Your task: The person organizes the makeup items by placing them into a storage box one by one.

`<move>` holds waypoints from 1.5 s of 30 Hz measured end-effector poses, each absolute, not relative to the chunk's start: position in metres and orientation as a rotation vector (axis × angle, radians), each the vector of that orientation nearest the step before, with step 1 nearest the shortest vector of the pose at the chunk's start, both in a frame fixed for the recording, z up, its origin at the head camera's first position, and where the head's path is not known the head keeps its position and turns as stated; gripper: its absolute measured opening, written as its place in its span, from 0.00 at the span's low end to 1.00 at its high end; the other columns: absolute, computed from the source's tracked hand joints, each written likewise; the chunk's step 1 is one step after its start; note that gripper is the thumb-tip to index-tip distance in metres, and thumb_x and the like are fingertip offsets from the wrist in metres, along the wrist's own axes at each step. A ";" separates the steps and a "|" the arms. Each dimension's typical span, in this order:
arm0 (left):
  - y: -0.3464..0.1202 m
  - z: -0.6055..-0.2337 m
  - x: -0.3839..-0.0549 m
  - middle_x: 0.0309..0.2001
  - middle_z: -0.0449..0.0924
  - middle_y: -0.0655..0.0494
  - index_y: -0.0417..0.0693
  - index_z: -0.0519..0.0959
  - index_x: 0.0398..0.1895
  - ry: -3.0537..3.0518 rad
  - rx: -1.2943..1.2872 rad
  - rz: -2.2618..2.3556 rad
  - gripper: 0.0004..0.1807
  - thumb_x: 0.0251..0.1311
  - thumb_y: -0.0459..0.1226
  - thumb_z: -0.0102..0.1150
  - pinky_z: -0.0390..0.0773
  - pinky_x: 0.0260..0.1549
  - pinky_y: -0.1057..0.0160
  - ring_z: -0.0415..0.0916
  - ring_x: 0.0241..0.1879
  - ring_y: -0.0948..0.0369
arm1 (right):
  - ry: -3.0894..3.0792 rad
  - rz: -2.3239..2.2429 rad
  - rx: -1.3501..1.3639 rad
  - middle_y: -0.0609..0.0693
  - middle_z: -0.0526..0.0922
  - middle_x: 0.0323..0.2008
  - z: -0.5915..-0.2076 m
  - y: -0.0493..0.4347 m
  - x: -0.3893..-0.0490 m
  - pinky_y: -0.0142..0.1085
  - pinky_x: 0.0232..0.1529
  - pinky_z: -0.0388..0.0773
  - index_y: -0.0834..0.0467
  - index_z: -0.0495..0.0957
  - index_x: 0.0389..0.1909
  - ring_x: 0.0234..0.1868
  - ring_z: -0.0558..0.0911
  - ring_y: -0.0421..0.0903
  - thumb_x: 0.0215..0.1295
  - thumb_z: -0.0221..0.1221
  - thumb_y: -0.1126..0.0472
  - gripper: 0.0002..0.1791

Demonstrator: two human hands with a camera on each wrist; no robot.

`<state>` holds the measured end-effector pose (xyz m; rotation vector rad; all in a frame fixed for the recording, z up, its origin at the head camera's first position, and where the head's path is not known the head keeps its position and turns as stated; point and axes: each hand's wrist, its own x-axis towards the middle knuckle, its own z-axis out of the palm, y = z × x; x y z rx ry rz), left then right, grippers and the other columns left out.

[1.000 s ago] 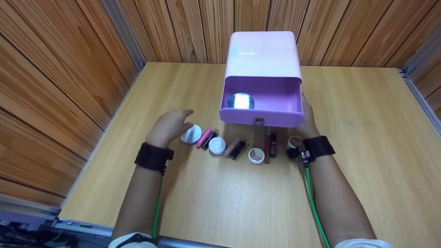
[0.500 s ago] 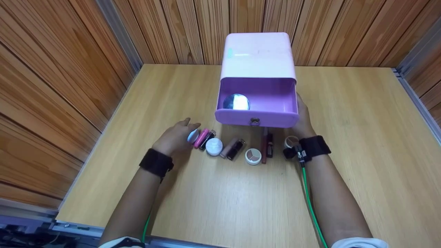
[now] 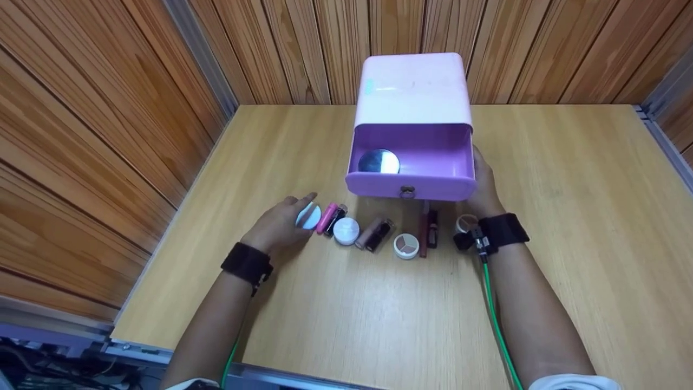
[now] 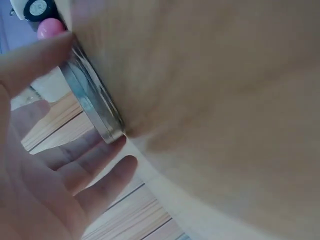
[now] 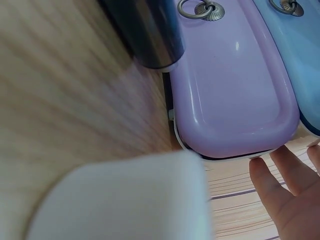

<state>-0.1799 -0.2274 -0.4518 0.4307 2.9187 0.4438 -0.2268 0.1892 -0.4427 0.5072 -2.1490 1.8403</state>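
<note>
While the purple plastic drawer (image 3: 436, 187) holds one round silvery mirror (image 3: 387, 161), small cosmetics (image 3: 346, 231) remain outside, mid-frame; left grip (image 3: 277, 226) pinches a silver-rimmed round compact (image 4: 92, 100), right grip (image 3: 485, 187), uncurled, touches pink casing (image 3: 414, 92).

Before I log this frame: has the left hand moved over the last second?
Yes. In the head view, against the pink tube, the left hand has shifted down-frame and slightly right, nearing it; fingers touch the round compact.

Forearms (image 3: 214, 317) stretched forward; left hand (image 3: 279, 225) pinching between thumb (image 4: 37, 57) and fingers (image 4: 107, 187); right hand (image 3: 484, 189) extended, fingers slightly apart.
</note>
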 end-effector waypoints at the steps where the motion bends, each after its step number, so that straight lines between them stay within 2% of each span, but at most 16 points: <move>1: -0.228 -0.451 -0.181 0.56 0.71 0.46 0.67 0.56 0.76 2.918 0.425 0.445 0.46 0.56 0.46 0.70 0.77 0.44 0.53 0.73 0.45 0.54 | -2.156 1.832 0.502 0.54 0.70 0.66 -0.442 0.190 -0.227 0.45 0.67 0.60 0.56 0.61 0.72 0.67 0.66 0.49 0.59 0.67 0.62 0.40; 5: -0.232 -0.440 -0.182 0.54 0.71 0.49 0.69 0.57 0.75 2.905 0.376 0.473 0.48 0.52 0.50 0.72 0.76 0.42 0.53 0.72 0.42 0.55 | -2.156 1.825 0.508 0.54 0.69 0.66 -0.439 0.193 -0.226 0.45 0.67 0.60 0.56 0.60 0.72 0.67 0.66 0.49 0.59 0.68 0.61 0.42; 10: -0.240 -0.412 -0.175 0.61 0.69 0.48 0.73 0.56 0.75 2.978 0.318 0.630 0.49 0.50 0.54 0.71 0.76 0.46 0.49 0.72 0.51 0.52 | -2.129 1.853 0.518 0.51 0.68 0.67 -0.440 0.192 -0.227 0.45 0.67 0.60 0.52 0.60 0.73 0.68 0.65 0.48 0.59 0.68 0.60 0.42; 14: -0.243 -0.376 -0.162 0.64 0.67 0.46 0.66 0.57 0.75 3.105 0.399 0.817 0.49 0.50 0.52 0.73 0.75 0.49 0.46 0.69 0.58 0.49 | -2.117 1.872 0.529 0.52 0.70 0.66 -0.442 0.189 -0.227 0.45 0.67 0.61 0.52 0.61 0.73 0.67 0.66 0.48 0.60 0.68 0.62 0.40; 17: -0.235 -0.352 -0.153 0.62 0.70 0.48 0.58 0.61 0.74 3.221 0.558 0.952 0.48 0.50 0.53 0.72 0.75 0.51 0.47 0.69 0.59 0.50 | -2.123 1.861 0.546 0.54 0.71 0.65 -0.445 0.188 -0.226 0.47 0.66 0.62 0.54 0.62 0.72 0.66 0.68 0.50 0.59 0.67 0.65 0.40; 22: -0.201 -0.319 -0.146 0.58 0.74 0.50 0.49 0.66 0.70 3.313 0.907 1.170 0.43 0.51 0.51 0.72 0.78 0.48 0.53 0.73 0.54 0.55 | -2.136 1.829 0.554 0.54 0.70 0.66 -0.446 0.187 -0.224 0.47 0.66 0.62 0.55 0.61 0.72 0.66 0.67 0.50 0.59 0.66 0.66 0.40; 26: -0.165 -0.295 -0.144 0.58 0.75 0.51 0.46 0.68 0.69 3.248 1.064 1.231 0.42 0.52 0.51 0.72 0.78 0.47 0.57 0.73 0.53 0.58 | -2.140 1.831 0.544 0.53 0.70 0.66 -0.444 0.187 -0.225 0.45 0.67 0.61 0.56 0.61 0.72 0.67 0.66 0.48 0.61 0.65 0.65 0.39; 31: -0.118 -0.272 -0.151 0.59 0.73 0.49 0.44 0.66 0.69 3.231 1.127 1.102 0.44 0.54 0.57 0.67 0.76 0.49 0.61 0.72 0.55 0.59 | -2.135 1.836 0.533 0.52 0.69 0.66 -0.442 0.189 -0.227 0.43 0.67 0.61 0.55 0.61 0.72 0.67 0.66 0.47 0.60 0.66 0.63 0.40; 35: -0.088 -0.264 -0.159 0.58 0.73 0.50 0.48 0.66 0.70 3.246 1.108 0.921 0.45 0.54 0.63 0.62 0.77 0.46 0.64 0.73 0.53 0.58 | -2.150 1.825 0.506 0.51 0.69 0.67 -0.441 0.193 -0.225 0.43 0.67 0.60 0.55 0.60 0.73 0.67 0.65 0.47 0.61 0.66 0.62 0.40; 45: -0.042 -0.259 -0.176 0.60 0.73 0.52 0.54 0.63 0.72 3.169 1.129 0.595 0.46 0.55 0.68 0.56 0.74 0.39 0.67 0.74 0.46 0.62 | -2.185 1.833 0.520 0.53 0.69 0.66 -0.441 0.191 -0.220 0.45 0.66 0.63 0.56 0.57 0.74 0.65 0.68 0.49 0.59 0.67 0.61 0.43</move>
